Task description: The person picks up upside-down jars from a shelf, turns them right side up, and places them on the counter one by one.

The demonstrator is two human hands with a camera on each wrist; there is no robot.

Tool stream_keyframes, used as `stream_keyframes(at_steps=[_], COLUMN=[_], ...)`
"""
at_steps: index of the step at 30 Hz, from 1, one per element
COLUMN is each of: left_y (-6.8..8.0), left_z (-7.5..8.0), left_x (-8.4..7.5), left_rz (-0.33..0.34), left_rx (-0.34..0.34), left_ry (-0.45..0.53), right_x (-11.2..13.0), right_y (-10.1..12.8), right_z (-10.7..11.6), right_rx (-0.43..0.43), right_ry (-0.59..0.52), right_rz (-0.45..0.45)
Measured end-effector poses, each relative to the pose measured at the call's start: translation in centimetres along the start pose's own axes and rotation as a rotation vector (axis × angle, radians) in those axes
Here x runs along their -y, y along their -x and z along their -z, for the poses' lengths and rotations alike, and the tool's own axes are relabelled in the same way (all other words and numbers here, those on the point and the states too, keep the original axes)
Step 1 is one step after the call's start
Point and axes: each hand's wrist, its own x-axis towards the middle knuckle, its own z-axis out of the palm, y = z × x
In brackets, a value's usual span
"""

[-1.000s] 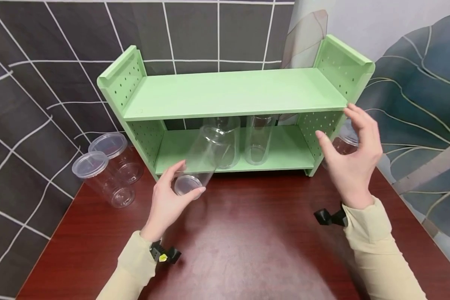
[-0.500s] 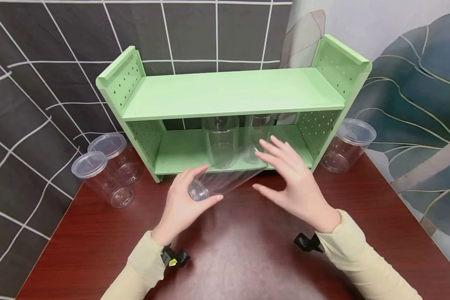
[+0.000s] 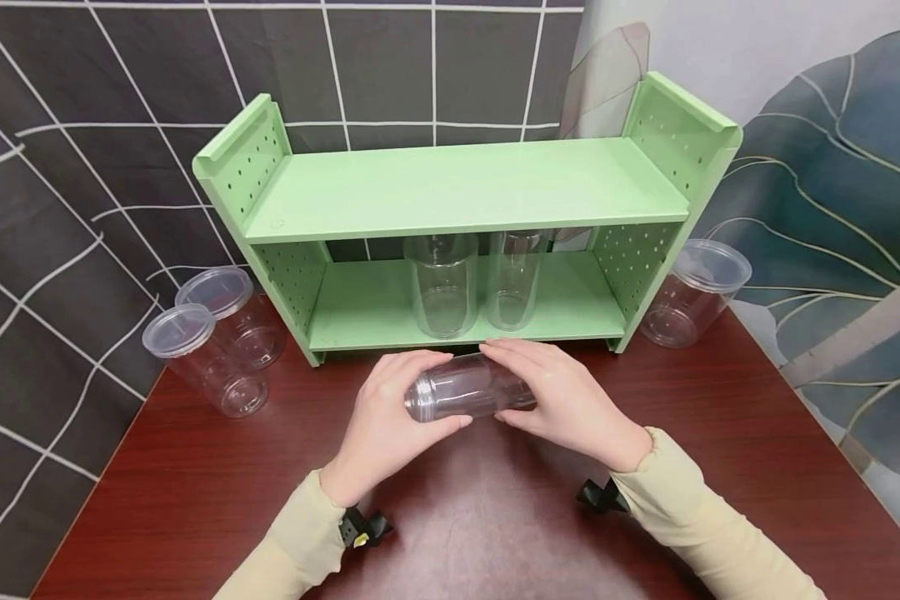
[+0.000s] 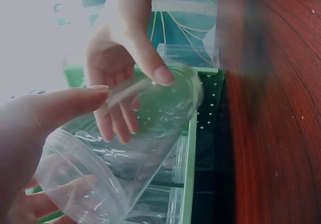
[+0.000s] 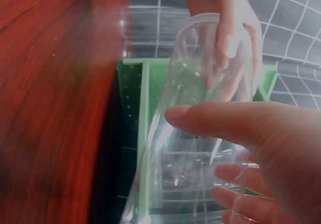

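In the head view, a clear plastic jar (image 3: 465,392) lies on its side between my two hands, in front of the green shelf. My left hand (image 3: 382,421) grips its ridged end, thumb below and fingers over the top. Around the other end, my right hand (image 3: 570,402) holds it the same way. From the left wrist view, the jar (image 4: 150,148) stretches from the ridged end near my left fingers to its round base by the right hand. The right wrist view shows the jar's wall (image 5: 185,148) with my right thumb across it.
The green two-tier shelf (image 3: 457,187) stands at the back against the tiled wall. Inside, a wide clear jar (image 3: 444,292) and a narrower one (image 3: 513,287) stand upright. Two lidded jars (image 3: 206,367) (image 3: 251,325) are at left, another lidded jar (image 3: 693,292) at right.
My left hand has moved right with the jar, turning it from steeply tilted to nearly level. My right hand has come in from the shelf's right side and taken hold of the jar's other end.
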Motion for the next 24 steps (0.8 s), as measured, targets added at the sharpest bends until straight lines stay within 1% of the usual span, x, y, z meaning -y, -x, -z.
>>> stream_keyframes(at_steps=[3, 6, 10, 13, 15, 18, 22, 24], left_y=[0.0, 0.0, 0.1, 0.1, 0.0, -0.2, -0.4, -0.5], left_z=[-0.2, -0.2, 0.0, 0.7, 1.3, 2.6, 4.5, 5.4], left_x=[-0.2, -0.2, 0.0, 0.4, 0.8, 1.6, 2.9, 3.3], left_rz=[-0.026, -0.033, -0.015, 0.009, 0.025, 0.053, 0.102, 0.139], left_rx=[-0.001, -0.001, -0.003, -0.038, -0.086, -0.186, -0.369, -0.465], left_ry=[-0.001, 0.008, 0.056, 0.079, 0.073, 0.059, 0.047, 0.039], right_x=[-0.1, -0.2, -0.3, -0.5, -0.7, -1.0, -1.3, -1.4], right_y=[0.2, 0.3, 0.4, 0.4, 0.5, 0.6, 0.8, 0.9], right_z=[-0.3, -0.6, -0.9, -0.9, -0.8, -0.6, -0.4, -0.3], right_rx=[0.031, 0.049, 0.045, 0.027, 0.011, -0.01, -0.022, -0.022], right_ry=[0.016, 0.028, 0.025, 0.024, 0.024, 0.018, -0.002, -0.01], right_rz=[-0.034, -0.054, -0.056, -0.058, -0.064, -0.079, -0.104, -0.119])
